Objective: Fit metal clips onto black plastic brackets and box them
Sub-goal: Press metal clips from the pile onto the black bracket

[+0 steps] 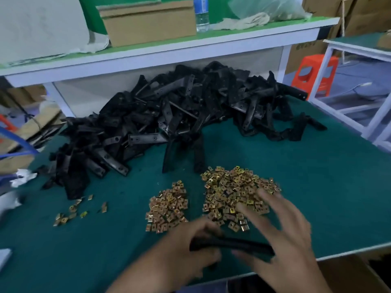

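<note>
Blur softens both hands near the front edge of the table (317,176). The left hand (190,250) has its fingers curled round the left end of 1 black bracket (232,243), a long, narrow, slightly curved strip held roughly level just above the green mat. The right hand (281,246) is spread wide, with its fingers straight and apart. Its fingertips reach over the near side of the larger clip pile (232,193), and its thumb lies against the right end of the bracket. Whether the fingertips touch any clips is lost in the blur.

The clips are small, square, gold-coloured metal pieces. They lie in 2 heaps side by side, with the smaller clip pile (167,208) to the left of the larger, and a few loose clips (72,212) well apart further left. Behind them a big heap of brackets (169,115) sprawls across the back of the table under a white shelf (169,52). On the shelf stand a cardboard box (148,24) and a water bottle (202,13). An orange stool (313,75) stands off to the right.
</note>
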Demonstrator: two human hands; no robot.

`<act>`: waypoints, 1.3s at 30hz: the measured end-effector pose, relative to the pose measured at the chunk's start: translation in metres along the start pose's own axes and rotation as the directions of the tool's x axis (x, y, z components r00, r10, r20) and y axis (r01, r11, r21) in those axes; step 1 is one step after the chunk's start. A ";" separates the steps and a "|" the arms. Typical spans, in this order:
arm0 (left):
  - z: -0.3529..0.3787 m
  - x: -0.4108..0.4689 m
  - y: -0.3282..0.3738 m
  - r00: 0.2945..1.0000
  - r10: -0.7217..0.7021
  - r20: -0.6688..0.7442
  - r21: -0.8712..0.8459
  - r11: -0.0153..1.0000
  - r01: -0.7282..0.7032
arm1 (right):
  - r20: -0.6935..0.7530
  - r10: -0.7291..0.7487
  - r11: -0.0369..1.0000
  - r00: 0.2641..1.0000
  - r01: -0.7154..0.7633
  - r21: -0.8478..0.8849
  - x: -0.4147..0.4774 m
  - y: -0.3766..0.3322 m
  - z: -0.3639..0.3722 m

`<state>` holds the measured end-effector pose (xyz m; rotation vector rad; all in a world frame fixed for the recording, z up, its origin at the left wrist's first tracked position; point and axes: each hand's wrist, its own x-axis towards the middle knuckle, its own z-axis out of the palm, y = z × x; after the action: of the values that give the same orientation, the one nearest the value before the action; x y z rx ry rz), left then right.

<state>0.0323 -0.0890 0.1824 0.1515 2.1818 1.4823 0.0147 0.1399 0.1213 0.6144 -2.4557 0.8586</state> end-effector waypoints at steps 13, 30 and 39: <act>-0.084 0.095 -0.071 0.740 0.210 -0.640 0.575 0.769 0.280 | 0.230 0.640 0.493 0.733 -0.621 0.610 -0.004 0.004 0.021; -0.075 0.108 -0.045 0.776 0.201 -0.597 0.335 0.942 0.014 | 0.173 0.622 0.574 0.764 -0.595 0.562 -0.008 0.016 0.039; -0.020 0.078 -0.029 0.882 0.185 -0.433 -0.144 0.952 -0.270 | 0.153 0.620 0.610 0.770 -0.595 0.523 -0.007 0.018 0.042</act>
<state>-0.0395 -0.0895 0.1359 0.0238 2.3822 2.0167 -0.0011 0.1268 0.0796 -0.1303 -2.3741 1.8694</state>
